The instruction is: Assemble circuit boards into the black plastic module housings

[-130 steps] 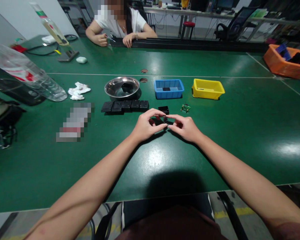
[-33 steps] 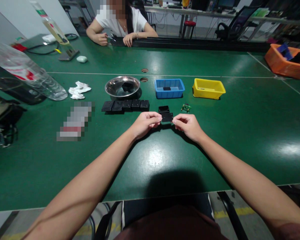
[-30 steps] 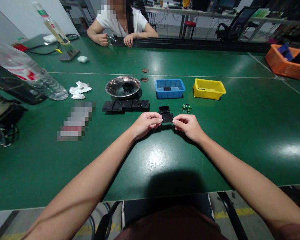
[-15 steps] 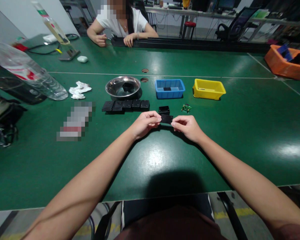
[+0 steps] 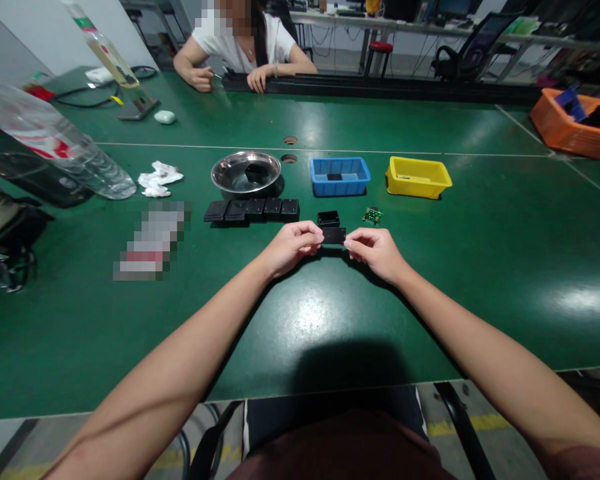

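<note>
A flat black plastic plate (image 5: 334, 235) is held level between my two hands, just above the green table. My left hand (image 5: 294, 247) pinches its left end between thumb and fingers. At its right end, my right hand (image 5: 375, 252) closes thumb and fingertips on the edge. Right behind the plate sits an open black plastic box (image 5: 329, 219). A small green circuit board (image 5: 373, 215) lies on the table beyond my right hand. Several black plastic cases (image 5: 253, 211) stand in a row beyond my left hand.
Behind the row are a steel bowl (image 5: 246, 175) with a black part in it, a blue bin (image 5: 340, 187) and a yellow bin (image 5: 420, 187). Crumpled tissue (image 5: 159, 179) and a large plastic bottle (image 5: 75, 157) are at left. An orange basket (image 5: 570, 133) stands far right. A person sits opposite.
My hands and the black plate stay almost where they were. The right fingertips have shifted very slightly at the plate's right end.
</note>
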Tool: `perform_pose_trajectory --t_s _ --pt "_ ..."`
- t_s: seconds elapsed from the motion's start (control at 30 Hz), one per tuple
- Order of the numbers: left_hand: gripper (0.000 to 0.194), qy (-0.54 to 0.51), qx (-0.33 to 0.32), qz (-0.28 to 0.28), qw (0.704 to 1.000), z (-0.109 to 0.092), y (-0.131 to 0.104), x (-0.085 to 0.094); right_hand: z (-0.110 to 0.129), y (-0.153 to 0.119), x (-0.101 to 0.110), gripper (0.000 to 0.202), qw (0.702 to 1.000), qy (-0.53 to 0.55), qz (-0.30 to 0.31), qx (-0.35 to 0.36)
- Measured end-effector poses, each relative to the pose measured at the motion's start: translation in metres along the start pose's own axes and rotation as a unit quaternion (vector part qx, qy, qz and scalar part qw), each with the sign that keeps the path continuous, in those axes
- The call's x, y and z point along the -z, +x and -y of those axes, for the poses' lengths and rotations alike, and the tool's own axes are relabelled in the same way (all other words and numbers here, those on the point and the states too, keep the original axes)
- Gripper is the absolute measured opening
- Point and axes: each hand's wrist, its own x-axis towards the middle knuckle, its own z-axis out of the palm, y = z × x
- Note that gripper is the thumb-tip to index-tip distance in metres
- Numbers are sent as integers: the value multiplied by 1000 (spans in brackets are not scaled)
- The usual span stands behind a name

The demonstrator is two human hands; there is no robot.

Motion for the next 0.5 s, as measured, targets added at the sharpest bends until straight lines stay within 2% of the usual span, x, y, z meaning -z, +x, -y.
perform_pose_trajectory --t_s 0.5 --pt "23 -18 -1 5 1000 1 0 -1 -2 2 0 28 1000 2 2 -4"
